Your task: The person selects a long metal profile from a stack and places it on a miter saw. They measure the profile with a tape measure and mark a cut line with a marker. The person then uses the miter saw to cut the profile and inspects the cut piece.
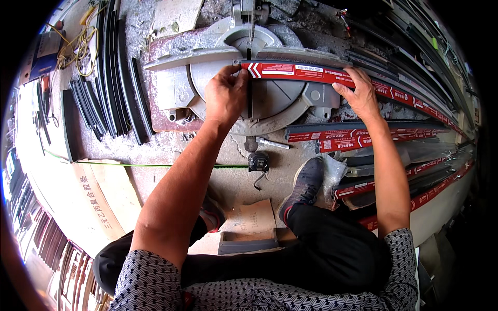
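A long dark metal profile [290,71] with red printed protective film lies across the grey mitre saw base [303,111], along its fence [306,56]. My left hand [226,96] closes on the profile's left end, beside the dark blade slot [250,101]. Further right, my right hand [359,96] grips the same profile, thumb in front and fingers over its far edge. The profile runs on past this hand to the right. At the top, the saw's upright blade [252,26] stands above the slot, and most of the saw head is cut off.
More red-filmed profiles [358,137] lie at the right. Below the saw are a tape measure [258,161] with its green tape [155,165] drawn out leftward, and a white marker [273,143]. Cut dark strips [111,78], a yellow cord [78,44] and cardboard [106,197] occupy the left.
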Action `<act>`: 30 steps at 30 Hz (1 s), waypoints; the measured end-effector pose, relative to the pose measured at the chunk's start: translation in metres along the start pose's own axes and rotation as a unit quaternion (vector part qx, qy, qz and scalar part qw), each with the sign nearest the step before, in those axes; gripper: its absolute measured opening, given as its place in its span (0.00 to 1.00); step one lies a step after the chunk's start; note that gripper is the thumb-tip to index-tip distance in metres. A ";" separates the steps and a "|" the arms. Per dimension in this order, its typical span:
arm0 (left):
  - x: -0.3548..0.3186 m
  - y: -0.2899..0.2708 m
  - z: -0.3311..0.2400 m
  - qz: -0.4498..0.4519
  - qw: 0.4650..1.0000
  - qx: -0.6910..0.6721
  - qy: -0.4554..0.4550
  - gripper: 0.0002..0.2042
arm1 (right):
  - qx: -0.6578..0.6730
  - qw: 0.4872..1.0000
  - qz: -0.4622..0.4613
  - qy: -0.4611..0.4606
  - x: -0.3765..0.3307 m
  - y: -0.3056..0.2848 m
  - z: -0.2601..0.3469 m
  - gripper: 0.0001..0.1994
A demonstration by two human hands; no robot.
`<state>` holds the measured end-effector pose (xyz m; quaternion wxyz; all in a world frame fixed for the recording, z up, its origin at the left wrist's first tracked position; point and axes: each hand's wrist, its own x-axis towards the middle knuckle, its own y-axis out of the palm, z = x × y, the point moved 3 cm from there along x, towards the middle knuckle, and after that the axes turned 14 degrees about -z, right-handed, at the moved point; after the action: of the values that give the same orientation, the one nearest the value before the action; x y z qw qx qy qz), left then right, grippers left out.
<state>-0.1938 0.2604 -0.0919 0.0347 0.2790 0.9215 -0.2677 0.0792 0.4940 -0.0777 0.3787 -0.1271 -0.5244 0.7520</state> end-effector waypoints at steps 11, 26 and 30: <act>0.001 0.001 0.002 0.012 1.000 -0.003 -0.001 0.18 | 0.003 0.999 -0.002 0.034 0.000 0.001 0.009 0.34; 0.007 0.007 0.021 0.011 0.997 -0.067 -0.029 0.13 | 0.034 0.996 -0.004 0.086 -0.001 0.005 0.010 0.47; 0.005 0.006 0.014 -0.003 1.000 -0.014 -0.010 0.12 | 0.029 0.996 0.012 0.082 -0.002 0.007 0.003 0.44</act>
<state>-0.1964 0.2596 -0.1079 0.0473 0.2731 0.9257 -0.2574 0.0758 0.4899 -0.0829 0.4146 -0.1838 -0.4682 0.7584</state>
